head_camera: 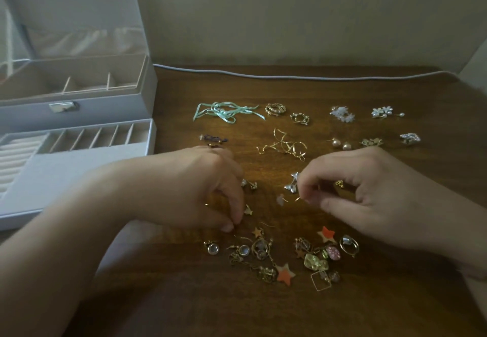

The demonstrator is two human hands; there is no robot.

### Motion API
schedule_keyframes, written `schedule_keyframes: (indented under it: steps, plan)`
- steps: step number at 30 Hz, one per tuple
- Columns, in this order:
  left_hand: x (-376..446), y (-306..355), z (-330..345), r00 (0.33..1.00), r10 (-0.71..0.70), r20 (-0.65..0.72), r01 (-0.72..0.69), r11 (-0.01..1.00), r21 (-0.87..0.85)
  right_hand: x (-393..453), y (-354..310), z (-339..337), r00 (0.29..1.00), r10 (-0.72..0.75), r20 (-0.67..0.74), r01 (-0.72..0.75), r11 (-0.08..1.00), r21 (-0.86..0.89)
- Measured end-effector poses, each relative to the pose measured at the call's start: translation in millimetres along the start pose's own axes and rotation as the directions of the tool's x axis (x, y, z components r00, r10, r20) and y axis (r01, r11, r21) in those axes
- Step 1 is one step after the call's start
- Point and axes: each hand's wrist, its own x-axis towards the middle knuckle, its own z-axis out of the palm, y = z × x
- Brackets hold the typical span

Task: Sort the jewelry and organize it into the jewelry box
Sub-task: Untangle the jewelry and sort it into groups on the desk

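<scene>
An unsorted heap of earrings (279,257) with orange stars, gold pieces and clear stones lies near the table's front. My left hand (200,189) hovers over its upper left, thumb and forefinger pinching a thin gold ear hook by a small gold star (257,232). My right hand (369,197) pinches a gold hook earring with a pale charm (281,199), beside silver earrings (291,186). Sorted pairs lie further back: gold rings (275,108), gold wire hoops (284,144), white flower earrings (342,114), pearl studs (340,143). The grey jewelry box (147,91) stands open at left.
The box's lower drawer (79,139) is pulled out, showing ring rolls and several narrow compartments. A mint ribbon (224,111) and a dark purple piece (214,139) lie near the box. A grey cable (290,76) runs along the table's back edge by the wall.
</scene>
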Motion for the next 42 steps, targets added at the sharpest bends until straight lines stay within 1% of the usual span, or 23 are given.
schedule_keyframes:
  steps: [4, 8, 10, 12, 15, 18, 21, 25, 27, 30, 32, 35, 39, 40, 42]
  plan:
    - [1, 4, -2, 0.999, 0.008, -0.042, -0.009, 1.0, -0.008, 1, -2, 1, 0.999, 0.029, -0.017, -0.028, 0.999, 0.021]
    - [1, 8, -8, 0.988, -0.018, -0.152, 0.009, 0.998, -0.063, 3, -3, 7, 0.992, 0.099, -0.076, -0.096, 0.994, 0.048]
    - [2, 10, -9, 0.974, -0.038, -0.222, 0.023, 0.997, -0.067, 4, -3, 9, 0.983, 0.145, -0.114, -0.135, 0.986, 0.097]
    - [4, 14, -8, 0.948, -0.062, -0.313, 0.036, 0.996, -0.086, 4, -5, 10, 0.973, 0.184, -0.136, -0.161, 0.973, 0.165]
    - [6, 23, -7, 0.879, -0.133, -0.458, 0.06, 0.984, -0.17, 5, -10, 12, 0.97, 0.195, -0.148, -0.148, 0.949, 0.279]
    - [8, 30, -5, 0.831, -0.164, -0.531, 0.044, 0.972, -0.231, 6, -14, 14, 0.96, 0.181, -0.214, -0.114, 0.949, 0.293]
    - [10, 36, -2, 0.816, -0.155, -0.557, 0.025, 0.972, -0.235, 8, -17, 16, 0.956, 0.123, -0.266, -0.055, 0.967, 0.249]
    - [15, 42, 2, 0.809, -0.147, -0.57, -0.027, 0.958, -0.286, 10, -18, 20, 0.951, 0.067, -0.303, 0.006, 0.972, 0.235]
    - [17, 42, 4, 0.807, -0.154, -0.57, -0.046, 0.946, -0.321, 10, -18, 21, 0.949, 0.079, -0.304, 0.001, 0.967, 0.256]
    - [19, 40, 7, 0.806, -0.157, -0.571, -0.077, 0.928, -0.363, 10, -16, 22, 0.949, 0.121, -0.29, -0.016, 0.941, 0.338]
    - [20, 40, 9, 0.803, -0.168, -0.572, -0.09, 0.914, -0.395, 10, -16, 23, 0.952, 0.111, -0.284, -0.002, 0.934, 0.358]
    - [20, 40, 9, 0.799, -0.173, -0.577, -0.088, 0.914, -0.396, 10, -18, 24, 0.952, 0.115, -0.283, -0.001, 0.928, 0.372]
    - [21, 41, 9, 0.789, -0.158, -0.593, -0.134, 0.898, -0.418, 9, -19, 21, 0.944, 0.138, -0.3, 0.002, 0.906, 0.422]
    - [21, 42, 11, 0.775, -0.176, -0.606, -0.156, 0.877, -0.454, 9, -18, 19, 0.938, 0.155, -0.31, 0.004, 0.889, 0.458]
    - [24, 44, 15, 0.712, -0.29, -0.64, -0.216, 0.776, -0.593, 7, -16, 13, 0.911, 0.195, -0.363, 0.027, 0.851, 0.525]
